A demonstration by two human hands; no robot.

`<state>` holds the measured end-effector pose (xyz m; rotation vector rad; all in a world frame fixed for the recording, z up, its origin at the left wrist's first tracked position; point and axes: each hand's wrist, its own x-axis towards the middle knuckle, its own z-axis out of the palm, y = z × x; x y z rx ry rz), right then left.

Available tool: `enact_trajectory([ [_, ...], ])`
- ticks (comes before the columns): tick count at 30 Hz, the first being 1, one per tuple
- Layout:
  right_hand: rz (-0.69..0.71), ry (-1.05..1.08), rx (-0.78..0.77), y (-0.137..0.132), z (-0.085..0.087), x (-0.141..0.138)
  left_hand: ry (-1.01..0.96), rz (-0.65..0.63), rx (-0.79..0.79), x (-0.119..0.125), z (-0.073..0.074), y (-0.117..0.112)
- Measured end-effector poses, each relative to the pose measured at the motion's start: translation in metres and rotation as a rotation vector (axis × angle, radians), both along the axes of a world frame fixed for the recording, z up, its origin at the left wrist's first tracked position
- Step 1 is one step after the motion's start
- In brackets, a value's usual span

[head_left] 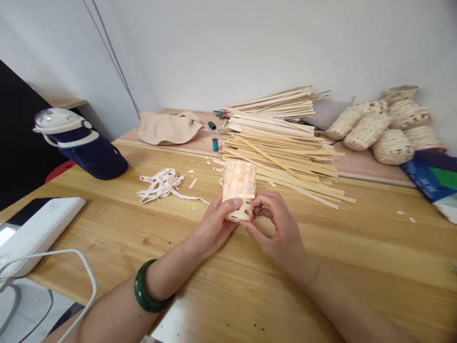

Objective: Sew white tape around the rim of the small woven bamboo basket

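Observation:
Upright above the table, a small woven basket (240,180) of pale flat strips is held between my hands. My left hand (221,221) wraps round its lower left side, with the thumb across the front. At the basket's lower right edge, my right hand (276,219) has its thumb and fingers curled in and touching the weave. Whether a single strip lies between those fingertips is too small to tell. A bunched white ribbon (162,183) lies left of the basket, its tail running toward my left hand.
Bundles of loose strips (278,143) lie behind the basket. Several finished woven baskets (367,131) are piled at the back right. A beige cloth (169,127), a blue thread spool (214,144), a navy bottle (94,155) and a white device (48,233) with a cable stand around the table.

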<state>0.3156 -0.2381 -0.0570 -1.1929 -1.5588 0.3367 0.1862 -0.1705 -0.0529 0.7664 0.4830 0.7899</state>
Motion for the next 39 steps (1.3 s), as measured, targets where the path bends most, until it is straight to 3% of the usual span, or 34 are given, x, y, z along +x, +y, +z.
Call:
enact_trajectory([
  [9, 0.012, -0.035, 0.015, 0.0, -0.003, 0.002, 0.009, 0.0, 0.02, -0.002, -0.002, 0.0],
  [14, 0.048, -0.039, 0.041, -0.002, -0.004, 0.002, 0.063, 0.094, 0.018, -0.003, 0.001, 0.002],
  [21, 0.01, 0.264, -0.058, -0.002, 0.009, -0.003, 0.093, 0.081, 0.033, -0.005, 0.005, 0.003],
  [31, -0.047, 0.126, -0.011, -0.004, 0.011, -0.004, 0.022, -0.059, 0.002, -0.006, 0.005, 0.005],
  [39, -0.027, 0.057, -0.022, -0.002, 0.01, -0.002, -0.008, -0.034, -0.03, -0.006, 0.007, 0.005],
])
